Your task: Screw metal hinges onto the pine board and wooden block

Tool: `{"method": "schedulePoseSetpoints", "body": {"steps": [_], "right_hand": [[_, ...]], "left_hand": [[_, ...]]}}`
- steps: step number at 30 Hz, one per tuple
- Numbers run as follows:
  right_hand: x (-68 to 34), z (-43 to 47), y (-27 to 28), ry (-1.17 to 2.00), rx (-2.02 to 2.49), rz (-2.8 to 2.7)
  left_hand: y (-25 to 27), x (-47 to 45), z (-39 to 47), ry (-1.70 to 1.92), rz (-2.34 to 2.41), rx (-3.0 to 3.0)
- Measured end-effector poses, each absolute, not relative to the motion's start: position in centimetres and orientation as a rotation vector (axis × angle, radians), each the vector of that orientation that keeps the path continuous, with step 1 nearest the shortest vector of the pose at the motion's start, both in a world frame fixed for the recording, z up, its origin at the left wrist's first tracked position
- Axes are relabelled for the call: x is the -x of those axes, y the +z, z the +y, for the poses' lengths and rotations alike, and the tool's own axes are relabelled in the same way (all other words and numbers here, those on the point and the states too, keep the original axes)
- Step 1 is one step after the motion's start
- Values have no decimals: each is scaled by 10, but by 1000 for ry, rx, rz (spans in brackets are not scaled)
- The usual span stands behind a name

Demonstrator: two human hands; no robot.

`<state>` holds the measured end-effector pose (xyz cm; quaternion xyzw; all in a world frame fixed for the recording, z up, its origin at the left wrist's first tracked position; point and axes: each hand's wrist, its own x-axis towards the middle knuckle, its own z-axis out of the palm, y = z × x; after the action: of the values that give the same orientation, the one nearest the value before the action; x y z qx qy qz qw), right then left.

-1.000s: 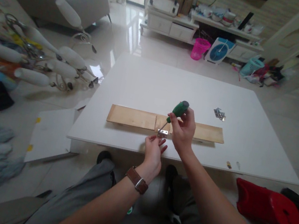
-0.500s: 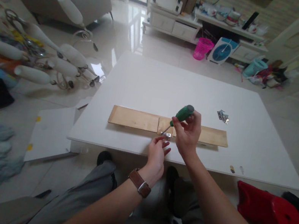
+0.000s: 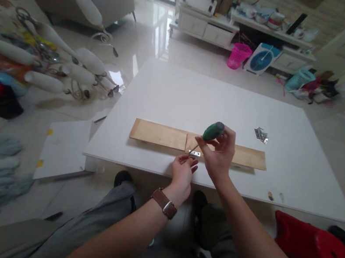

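Observation:
A green-handled screwdriver (image 3: 214,131) is in my right hand (image 3: 222,155), closed around its handle. The shaft slants down to the left, its tip at a small silver metal bracket (image 3: 196,154) with holes. This bracket lies along the near edge of a long wooden plank (image 3: 160,135), close to a dark seam that crosses the wood. My left hand (image 3: 182,176), below the bracket, has its thumb and fingertips pinched at the bracket's near side; exactly what they grip is partly hidden. A brown watch strap circles the left wrist. The right hand covers part of the plank.
The plank rests on a large white tabletop (image 3: 172,93). Several loose metal brackets (image 3: 261,135) lie at its right, and small bits (image 3: 270,196) near the front edge. A red plastic seat (image 3: 315,247) is below right, a white panel (image 3: 63,150) on the floor at left.
The whole view has shifted slightly. Both hands stay at the bracket, with the screwdriver held at nearly the same slant.

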<state>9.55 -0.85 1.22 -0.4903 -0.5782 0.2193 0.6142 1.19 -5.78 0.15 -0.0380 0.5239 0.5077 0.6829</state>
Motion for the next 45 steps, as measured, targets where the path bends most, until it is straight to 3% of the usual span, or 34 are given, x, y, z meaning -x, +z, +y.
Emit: {"method": "schedulePoseSetpoints", "body": {"steps": [45], "right_hand": [[-97, -10, 12, 412, 1206, -1390]], "left_hand": [[-24, -5, -50, 1148, 1210, -23]]}}
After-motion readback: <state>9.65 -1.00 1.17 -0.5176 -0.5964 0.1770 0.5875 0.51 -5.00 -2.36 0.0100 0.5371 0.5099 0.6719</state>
